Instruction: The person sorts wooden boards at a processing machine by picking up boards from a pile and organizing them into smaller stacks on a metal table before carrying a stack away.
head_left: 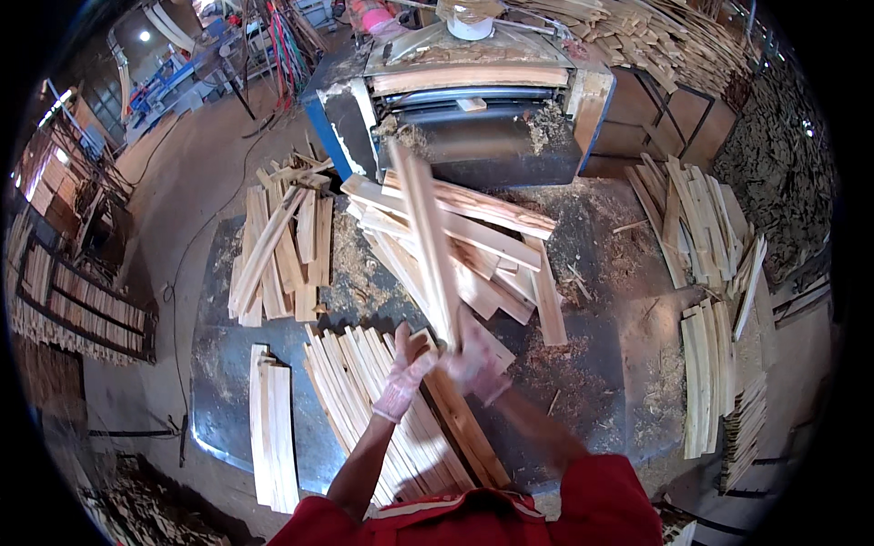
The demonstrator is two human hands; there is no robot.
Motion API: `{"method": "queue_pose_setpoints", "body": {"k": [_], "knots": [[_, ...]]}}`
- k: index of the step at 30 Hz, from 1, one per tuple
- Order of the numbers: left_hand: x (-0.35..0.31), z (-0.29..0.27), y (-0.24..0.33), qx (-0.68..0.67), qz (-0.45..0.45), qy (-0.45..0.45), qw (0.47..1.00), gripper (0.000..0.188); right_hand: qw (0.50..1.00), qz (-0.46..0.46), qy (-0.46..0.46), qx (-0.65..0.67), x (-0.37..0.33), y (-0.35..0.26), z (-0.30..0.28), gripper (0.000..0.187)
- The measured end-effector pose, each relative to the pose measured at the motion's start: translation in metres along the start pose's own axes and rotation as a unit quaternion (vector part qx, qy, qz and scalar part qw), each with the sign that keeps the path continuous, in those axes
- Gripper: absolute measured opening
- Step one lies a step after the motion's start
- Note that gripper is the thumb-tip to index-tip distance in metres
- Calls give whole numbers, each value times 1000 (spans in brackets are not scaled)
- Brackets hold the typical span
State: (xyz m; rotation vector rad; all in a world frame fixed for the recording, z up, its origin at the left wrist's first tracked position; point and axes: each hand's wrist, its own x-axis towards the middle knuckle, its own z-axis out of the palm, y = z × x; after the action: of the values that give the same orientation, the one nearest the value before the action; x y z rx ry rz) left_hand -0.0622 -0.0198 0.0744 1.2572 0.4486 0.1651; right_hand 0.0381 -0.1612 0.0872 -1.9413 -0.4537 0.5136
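A long pale wooden slat (426, 246), blurred by motion, rises from my hands toward the machine. My right hand (475, 366), in a whitish-pink glove and also smeared, is closed round its near end. My left hand (402, 375), gloved alike, is just left of that end with thumb and fingers apart. It is over the far ends of a row of slats (373, 391) laid side by side in front of me. A darker brown board (464, 423) lies along that row's right side. Beyond my hands is a loose, crisscrossed pile of slats (492, 241).
Ahead stands a planer-like machine (469, 136) with rollers and a small wood piece in its opening. More slats lie in a left pile (282, 241), a near-left stack (273, 428) and right stacks (706, 373). Shavings litter the dark metal table (592, 400). A cable (173, 273) crosses the floor.
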Motion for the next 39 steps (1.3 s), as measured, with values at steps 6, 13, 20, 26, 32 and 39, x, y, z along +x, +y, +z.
{"method": "queue_pose_setpoints", "body": {"k": [6,13,20,26,32,39], "knots": [[-51,-60,-39,441,145,11,886,24,975,-113,-162,-103,-136,73,57,85],[-164,-189,-12,161,-47,228,959,21,964,237,-7,-123,-215,158,38,65],[-243,-337,-99,315,-197,369,852,28,974,134,-180,16,-222,161,37,44],[-262,-370,-136,540,-151,457,691,41,964,203,-145,-92,-225,130,57,35],[-230,-323,-84,526,-295,514,610,65,976,-45,-141,-161,-136,121,40,38],[-150,-287,-56,507,3,442,740,75,872,-163,71,-457,62,75,66,79]]}}
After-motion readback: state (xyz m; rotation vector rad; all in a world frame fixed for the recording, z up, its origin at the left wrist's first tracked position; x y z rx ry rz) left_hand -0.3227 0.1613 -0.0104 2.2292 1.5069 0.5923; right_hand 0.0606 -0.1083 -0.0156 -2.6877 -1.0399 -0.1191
